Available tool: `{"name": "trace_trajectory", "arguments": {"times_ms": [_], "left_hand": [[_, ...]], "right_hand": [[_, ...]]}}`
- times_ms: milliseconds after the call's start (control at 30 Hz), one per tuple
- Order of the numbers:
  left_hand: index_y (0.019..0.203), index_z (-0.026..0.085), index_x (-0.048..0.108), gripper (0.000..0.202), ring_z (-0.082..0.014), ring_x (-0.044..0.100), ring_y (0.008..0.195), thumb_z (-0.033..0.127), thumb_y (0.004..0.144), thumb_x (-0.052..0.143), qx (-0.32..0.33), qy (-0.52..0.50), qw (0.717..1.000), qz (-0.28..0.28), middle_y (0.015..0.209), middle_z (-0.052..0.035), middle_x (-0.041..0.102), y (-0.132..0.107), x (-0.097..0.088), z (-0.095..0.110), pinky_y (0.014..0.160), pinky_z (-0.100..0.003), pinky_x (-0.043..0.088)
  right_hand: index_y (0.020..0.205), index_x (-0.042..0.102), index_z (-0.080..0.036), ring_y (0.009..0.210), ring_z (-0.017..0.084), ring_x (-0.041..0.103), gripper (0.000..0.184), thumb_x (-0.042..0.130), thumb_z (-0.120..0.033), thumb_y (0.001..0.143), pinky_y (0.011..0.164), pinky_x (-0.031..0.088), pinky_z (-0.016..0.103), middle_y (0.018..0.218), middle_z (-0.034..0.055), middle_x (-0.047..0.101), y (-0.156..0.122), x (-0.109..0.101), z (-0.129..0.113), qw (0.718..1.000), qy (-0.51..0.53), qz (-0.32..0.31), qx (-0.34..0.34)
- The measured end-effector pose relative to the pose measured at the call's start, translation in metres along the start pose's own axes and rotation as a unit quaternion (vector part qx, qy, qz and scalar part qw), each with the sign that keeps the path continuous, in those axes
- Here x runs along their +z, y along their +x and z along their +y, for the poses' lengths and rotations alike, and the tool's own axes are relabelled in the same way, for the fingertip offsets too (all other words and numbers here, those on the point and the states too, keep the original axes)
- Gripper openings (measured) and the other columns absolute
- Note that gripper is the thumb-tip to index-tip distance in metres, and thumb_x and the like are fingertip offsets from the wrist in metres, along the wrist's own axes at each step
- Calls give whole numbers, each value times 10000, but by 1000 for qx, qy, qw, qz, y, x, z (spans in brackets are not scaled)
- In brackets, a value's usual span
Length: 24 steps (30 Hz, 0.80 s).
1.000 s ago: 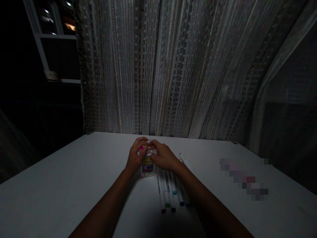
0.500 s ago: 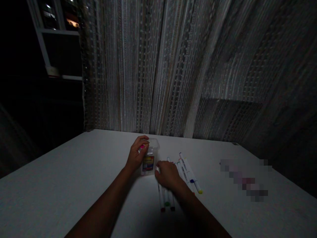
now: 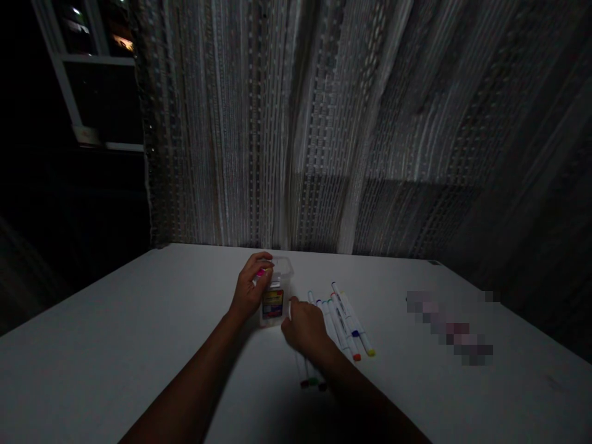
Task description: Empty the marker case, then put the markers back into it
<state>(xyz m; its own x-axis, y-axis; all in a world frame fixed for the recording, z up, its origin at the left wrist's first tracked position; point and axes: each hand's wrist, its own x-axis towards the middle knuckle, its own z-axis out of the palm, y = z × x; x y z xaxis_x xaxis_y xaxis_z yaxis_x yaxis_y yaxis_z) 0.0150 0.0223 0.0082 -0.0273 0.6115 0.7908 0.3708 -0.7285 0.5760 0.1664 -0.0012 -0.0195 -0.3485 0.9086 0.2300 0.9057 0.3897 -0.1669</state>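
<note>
My left hand (image 3: 252,287) is wrapped round the left side and rim of a clear plastic container (image 3: 280,271) with a dark printed label. A pink marker end (image 3: 261,271) shows under its fingers at the container's top. Just right of the container, my right hand (image 3: 305,327) curls over white markers (image 3: 302,369) whose red, green and dark ends point toward me. Its fingers look closed on them, though the grip itself is partly hidden. More white markers (image 3: 340,324) lie fanned beside that hand, with blue, yellow and orange-red ends.
The white table (image 3: 139,345) runs back to a patterned curtain (image 3: 277,135). A pixelated patch (image 3: 451,330) covers something on the table's right. A dark window (image 3: 97,92) stands at the back left.
The red-, green- and dark-ended markers under my right hand have shifted slightly. That hand is a little more to the left, and the view has moved slightly. My left hand keeps its hold.
</note>
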Motion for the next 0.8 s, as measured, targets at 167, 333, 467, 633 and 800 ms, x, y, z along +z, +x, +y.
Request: {"name": "trace_trajectory", "arguments": {"times_ms": [167,333,467,633,800], "left_hand": [[801,174,590,288,-219,488,1016,415,828,436,7,-1,1000,1,1021,-75,513,0,0,0,866,-349,395],[818,170,595,296,-223,496,1017,421,830,438,3,-3,1000,2,1032,-81,515,0,2,2,874,-355,396],[801,162,598,329,-218,499,1013,422,853,402,-3,-10,1000,4,1025,-85,515,0,4,4,876,-351,398],[806,156,596,402,-208,501,993,437,879,319,-7,-19,1000,5,1009,-86,514,0,5,3,870,-344,400],[807,155,601,406,-210,501,991,420,883,303,-6,-29,1000,1,1033,-90,503,0,4,-1,864,-343,396]], "right_hand": [[1068,540,-120,789,228,611,325,425,-195,774,674,415,301,865,115,658,5,-9,12,990,107,88,10],[1102,518,-132,501,113,502,344,420,-241,791,503,374,233,762,36,607,14,-32,25,930,300,213,18],[1125,462,-153,474,74,427,371,467,-284,778,457,354,206,793,10,548,21,-74,26,849,429,305,-34],[1161,382,-210,588,109,484,386,480,-277,794,520,400,212,743,-12,512,33,-121,5,796,455,377,-129],[1115,429,-212,618,124,522,298,449,-246,820,589,421,245,834,27,564,44,-117,-17,847,370,343,-169]]}}
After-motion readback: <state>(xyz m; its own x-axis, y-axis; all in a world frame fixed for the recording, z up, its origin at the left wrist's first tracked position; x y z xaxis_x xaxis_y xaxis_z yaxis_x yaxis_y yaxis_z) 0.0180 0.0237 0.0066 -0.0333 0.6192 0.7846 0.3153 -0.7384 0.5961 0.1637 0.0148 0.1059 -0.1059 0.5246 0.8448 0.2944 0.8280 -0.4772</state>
